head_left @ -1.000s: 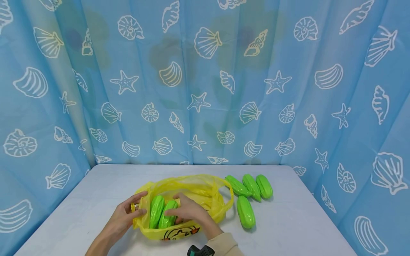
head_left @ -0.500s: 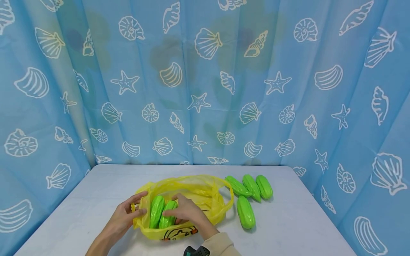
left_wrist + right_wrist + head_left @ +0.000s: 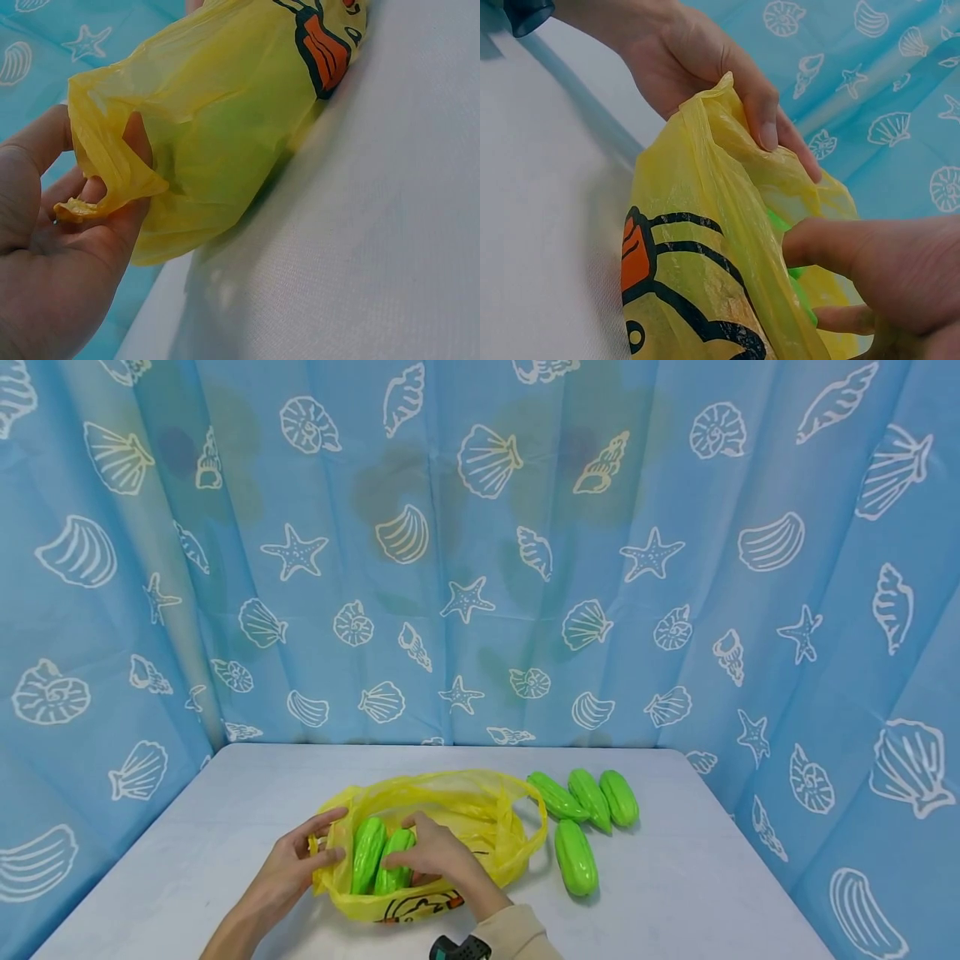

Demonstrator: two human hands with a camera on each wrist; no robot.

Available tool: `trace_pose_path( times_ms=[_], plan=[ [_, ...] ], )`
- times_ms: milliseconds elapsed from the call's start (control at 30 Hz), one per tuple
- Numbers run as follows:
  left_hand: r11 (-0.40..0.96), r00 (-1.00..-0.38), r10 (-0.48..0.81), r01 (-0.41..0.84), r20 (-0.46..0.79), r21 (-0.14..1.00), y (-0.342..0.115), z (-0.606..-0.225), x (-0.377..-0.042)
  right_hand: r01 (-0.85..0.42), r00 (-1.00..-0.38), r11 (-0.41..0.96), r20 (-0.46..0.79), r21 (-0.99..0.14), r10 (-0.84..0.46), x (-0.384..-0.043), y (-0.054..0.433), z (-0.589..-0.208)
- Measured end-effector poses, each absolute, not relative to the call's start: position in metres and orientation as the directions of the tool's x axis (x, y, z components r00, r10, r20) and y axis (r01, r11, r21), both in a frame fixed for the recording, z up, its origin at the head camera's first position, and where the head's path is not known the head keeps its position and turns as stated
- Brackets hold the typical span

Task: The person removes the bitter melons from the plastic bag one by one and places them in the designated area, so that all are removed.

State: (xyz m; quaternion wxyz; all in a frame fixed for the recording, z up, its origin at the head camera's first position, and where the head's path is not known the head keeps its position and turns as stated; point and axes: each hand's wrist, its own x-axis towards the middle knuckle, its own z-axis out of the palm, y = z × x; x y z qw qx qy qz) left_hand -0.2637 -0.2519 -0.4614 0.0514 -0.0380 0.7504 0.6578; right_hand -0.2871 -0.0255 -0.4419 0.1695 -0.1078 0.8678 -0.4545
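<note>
A yellow plastic carrier bag [image 3: 517, 852] with a printed black and orange figure lies on the table, its mouth gaping. Inside its left part, two shiny green ribbed vegetables, long and cucumber-like, stand side by side: a left one [image 3: 367, 857] and a right one [image 3: 393, 863]. My left hand [image 3: 288, 864] grips the bag's left edge; in the left wrist view, yellow film passes between its curled fingers [image 3: 133, 146]. Inside the bag mouth, my right hand [image 3: 442, 853] holds the right green vegetable, thumb on its near side. The bag hides some of the right fingers.
Right of the bag, three similar green vegetables [image 3: 590, 802] lie close together, with another green vegetable [image 3: 576, 858] nearer the front. The table [image 3: 690, 885] has a pale cover. A blue seashell-print curtain [image 3: 480, 552] hangs behind and at both sides.
My right hand and forearm have shifted slightly left since a second ago. My left hand, the bag and the green vegetables have hardly moved.
</note>
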Motion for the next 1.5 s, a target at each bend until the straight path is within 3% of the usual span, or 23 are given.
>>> trace_pose_path(
  times_ms=[1500],
  plan=[
    [0.153, -0.993, 0.006, -0.115, -0.118, 0.981, -0.252, -0.461, -0.263, -0.055, -0.905, 0.510, -0.173, -0.859, -0.389, -0.286, -0.004, -0.436]
  ],
)
